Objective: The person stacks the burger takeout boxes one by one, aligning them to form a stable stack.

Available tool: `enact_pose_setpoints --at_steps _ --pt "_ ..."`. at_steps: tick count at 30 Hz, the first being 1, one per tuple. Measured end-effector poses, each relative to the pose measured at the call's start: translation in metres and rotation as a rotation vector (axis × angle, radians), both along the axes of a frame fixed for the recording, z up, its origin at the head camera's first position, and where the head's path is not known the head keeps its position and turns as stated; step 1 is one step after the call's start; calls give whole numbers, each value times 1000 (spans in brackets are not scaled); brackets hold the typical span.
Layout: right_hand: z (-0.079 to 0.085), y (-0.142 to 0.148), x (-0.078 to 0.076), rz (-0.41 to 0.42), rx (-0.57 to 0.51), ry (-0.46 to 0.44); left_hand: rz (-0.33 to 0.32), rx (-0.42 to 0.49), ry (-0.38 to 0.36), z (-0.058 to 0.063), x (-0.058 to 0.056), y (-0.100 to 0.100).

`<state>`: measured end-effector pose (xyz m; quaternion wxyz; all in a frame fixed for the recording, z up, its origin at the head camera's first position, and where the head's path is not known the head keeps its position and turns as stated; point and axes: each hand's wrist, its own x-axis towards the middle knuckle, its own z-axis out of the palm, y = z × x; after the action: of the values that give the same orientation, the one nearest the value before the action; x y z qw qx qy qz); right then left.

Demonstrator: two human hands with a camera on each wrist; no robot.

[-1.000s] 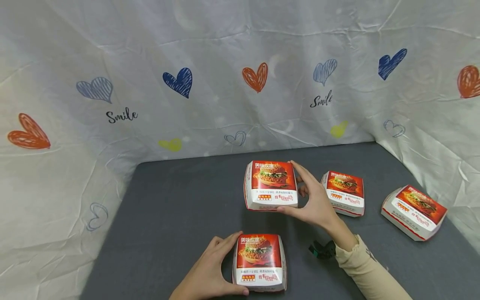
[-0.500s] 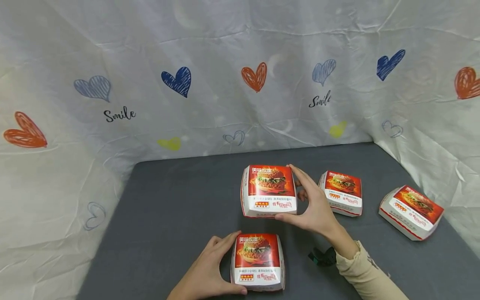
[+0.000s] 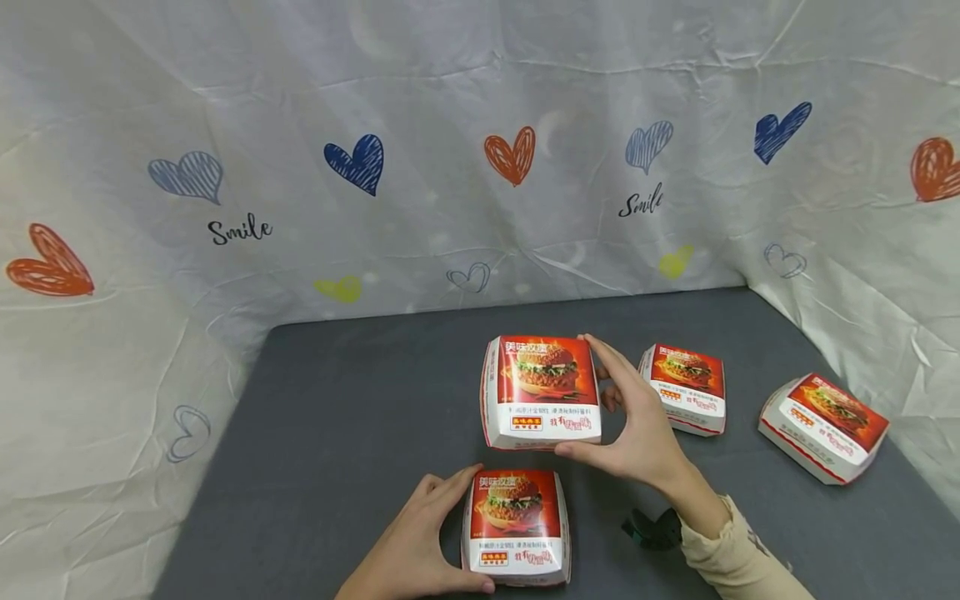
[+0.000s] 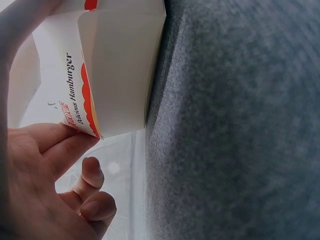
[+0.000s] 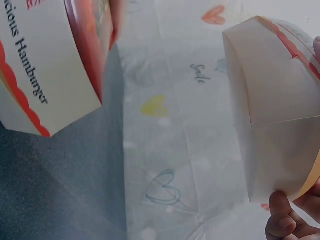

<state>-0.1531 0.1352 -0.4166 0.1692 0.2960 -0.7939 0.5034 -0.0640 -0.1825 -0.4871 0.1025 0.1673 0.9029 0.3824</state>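
My left hand [image 3: 411, 540] grips a red and white hamburger box [image 3: 516, 527] by its left side, thumb at the near edge and fingers at the far edge. That box sits on the dark table at the front. In the left wrist view its white side wall [image 4: 122, 75] shows, with two fingers against it and the others curled clear. Above and behind it, my right hand [image 3: 637, 429] holds a second hamburger box [image 3: 542, 392] up off the table from its right side. The right wrist view shows this box's underside [image 5: 285, 100], lifted, with fingers at its edge.
Two more hamburger boxes rest on the table [image 3: 360, 400]: one box [image 3: 686, 387] just behind my right hand, another box [image 3: 825, 427] turned at an angle farther right. A small dark object [image 3: 651, 530] lies by the right wrist. A white cloth [image 3: 435, 208] with printed hearts hangs behind.
The box in my right hand has come lower and nearer, closer to the far edge of the left hand's box. My left hand and its box have stayed in place.
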Motion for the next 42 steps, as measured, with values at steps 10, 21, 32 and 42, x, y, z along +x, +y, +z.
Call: enact_pose_setpoints --at_steps 10,21,32,42 --pt "5 -2 12 -23 5 43 -6 9 -14 0 -1 0" --pt "10 -5 24 -31 9 41 -2 -14 14 -1 -1 0" --pt "5 -5 34 -57 20 25 -8 -20 -5 -1 0 -1" --pt "0 -6 42 -43 8 8 -12 -5 19 -2 0 -1"
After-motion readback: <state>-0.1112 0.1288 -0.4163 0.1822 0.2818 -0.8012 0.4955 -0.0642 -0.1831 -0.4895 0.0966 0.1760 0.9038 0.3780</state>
